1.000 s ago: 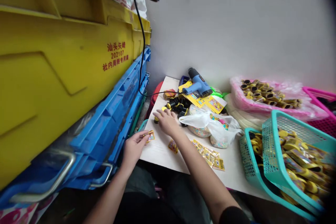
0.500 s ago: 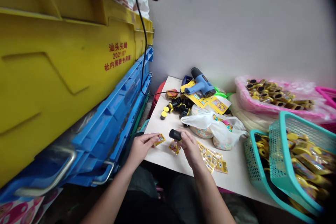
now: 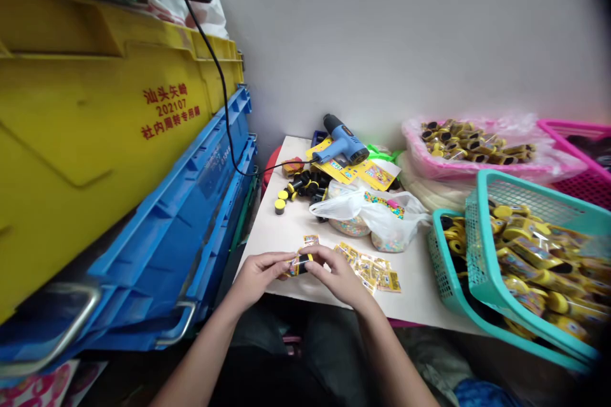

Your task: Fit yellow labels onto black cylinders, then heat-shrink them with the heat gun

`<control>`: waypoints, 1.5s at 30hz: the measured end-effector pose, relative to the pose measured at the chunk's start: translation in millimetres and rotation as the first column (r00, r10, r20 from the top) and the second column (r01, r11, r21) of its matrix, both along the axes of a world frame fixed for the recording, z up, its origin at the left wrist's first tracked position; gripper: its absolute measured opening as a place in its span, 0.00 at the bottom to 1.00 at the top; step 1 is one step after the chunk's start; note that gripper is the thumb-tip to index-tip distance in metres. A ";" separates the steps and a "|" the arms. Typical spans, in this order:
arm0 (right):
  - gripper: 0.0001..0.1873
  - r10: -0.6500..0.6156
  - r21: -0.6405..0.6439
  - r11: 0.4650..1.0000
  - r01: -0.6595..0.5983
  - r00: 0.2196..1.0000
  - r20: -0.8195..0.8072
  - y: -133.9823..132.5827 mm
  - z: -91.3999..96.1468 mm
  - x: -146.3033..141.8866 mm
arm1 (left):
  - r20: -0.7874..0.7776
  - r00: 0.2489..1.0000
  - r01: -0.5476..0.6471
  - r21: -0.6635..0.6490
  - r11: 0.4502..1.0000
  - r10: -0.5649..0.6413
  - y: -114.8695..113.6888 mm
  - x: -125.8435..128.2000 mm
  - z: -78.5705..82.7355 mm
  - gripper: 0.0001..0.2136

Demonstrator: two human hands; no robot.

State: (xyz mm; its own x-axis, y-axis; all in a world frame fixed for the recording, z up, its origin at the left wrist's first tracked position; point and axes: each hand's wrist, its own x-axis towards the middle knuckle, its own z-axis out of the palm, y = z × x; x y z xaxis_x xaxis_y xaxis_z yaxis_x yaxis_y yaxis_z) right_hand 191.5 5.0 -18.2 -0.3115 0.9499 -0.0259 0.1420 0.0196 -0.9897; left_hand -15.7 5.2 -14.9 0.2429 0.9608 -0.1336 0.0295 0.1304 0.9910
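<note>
My left hand (image 3: 255, 276) pinches a small yellow printed plastic sleeve (image 3: 293, 266) at the table's front edge. My right hand (image 3: 337, 275) grips a small black cylinder (image 3: 302, 263) with a yellow end. The two pieces meet between my fingertips; whether the sleeve is around the cylinder or only against it, I cannot tell. Just right of my right hand, several flat printed sleeves (image 3: 377, 270) lie on the table, and one more sleeve (image 3: 311, 240) lies behind the fingers.
Farther back are black cylinders with yellow caps (image 3: 279, 206), a white plastic bag (image 3: 396, 222) of colourful beads and a blue heat gun (image 3: 344, 144). Turquoise baskets (image 3: 472, 235) of wrapped cylinders stand right, before a pink tray (image 3: 429, 162). Blue crates (image 3: 186, 197) flank the left.
My hands have come together, bringing the black cylinder to the printed sleeve. The view has turned slightly to the right.
</note>
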 end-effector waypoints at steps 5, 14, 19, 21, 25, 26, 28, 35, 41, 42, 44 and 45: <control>0.26 -0.013 -0.036 0.999 0.007 0.990 -0.141 -11.9 -14.0 -7.8 | 0.064 0.998 -0.023 0.000 1.000 0.023 -4.1 11.6 2.5 0.15; 0.32 -0.005 -0.260 0.955 -0.140 0.873 -0.487 -22.6 -29.6 -25.3 | 0.153 0.988 -0.018 0.018 1.000 0.015 -13.4 26.1 4.2 0.12; 0.28 -0.033 -0.269 0.955 -0.124 0.858 -0.512 -22.1 -24.8 -21.4 | 0.177 0.984 -0.030 0.068 0.997 0.018 -14.9 28.5 8.0 0.11; 0.28 -0.036 -0.261 0.959 -0.115 0.860 -0.510 -22.3 -24.4 -21.6 | 0.163 0.986 -0.059 0.095 0.994 0.043 -15.8 30.4 8.2 0.11; 0.32 -0.016 -0.233 0.966 -0.109 0.879 -0.476 -23.8 -28.4 -24.7 | 0.145 0.987 -0.087 0.105 0.991 0.071 -18.6 33.0 5.3 0.11; 0.32 -0.006 -0.222 0.969 -0.108 0.888 -0.459 -24.1 -30.1 -24.6 | 0.144 0.987 -0.083 0.098 0.992 0.068 -19.2 33.1 3.9 0.11; 0.32 0.017 -0.186 0.977 -0.103 0.912 -0.411 -24.7 -33.3 -22.0 | 0.142 0.988 -0.066 0.085 0.994 0.053 -20.0 32.9 1.0 0.10; 0.26 -0.058 0.164 0.984 0.070 0.995 -0.077 -36.3 -21.7 -3.9 | 0.160 0.987 0.008 0.037 0.999 -0.013 -22.8 37.7 2.5 0.18; 0.19 -0.301 0.571 0.806 0.155 0.938 0.170 -50.3 35.0 48.8 | 0.232 0.950 0.208 0.032 0.978 -0.210 -18.4 50.8 5.7 0.30; 0.21 -0.408 0.627 0.746 0.224 0.898 0.165 -51.5 49.1 67.1 | 0.174 0.965 0.188 0.056 0.980 -0.195 -13.7 50.7 1.8 0.27; 0.23 -0.779 0.858 0.383 0.342 0.619 0.101 -52.5 76.8 105.9 | -0.049 0.996 0.075 0.138 0.988 -0.069 -1.1 48.2 -10.1 0.17; 0.29 -0.927 0.923 0.201 0.328 0.368 0.071 -52.1 88.2 123.4 | -0.185 0.983 0.018 0.208 0.978 0.021 6.1 46.4 -17.3 0.12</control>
State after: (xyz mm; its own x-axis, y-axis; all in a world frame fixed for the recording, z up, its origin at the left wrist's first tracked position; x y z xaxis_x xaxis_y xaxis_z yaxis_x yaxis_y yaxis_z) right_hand 314.9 -47.1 70.0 0.2197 0.4880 0.8447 0.9196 0.1855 -0.3463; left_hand 30.7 11.4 -32.2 0.2316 0.9724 0.0263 0.2148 -0.0774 0.9736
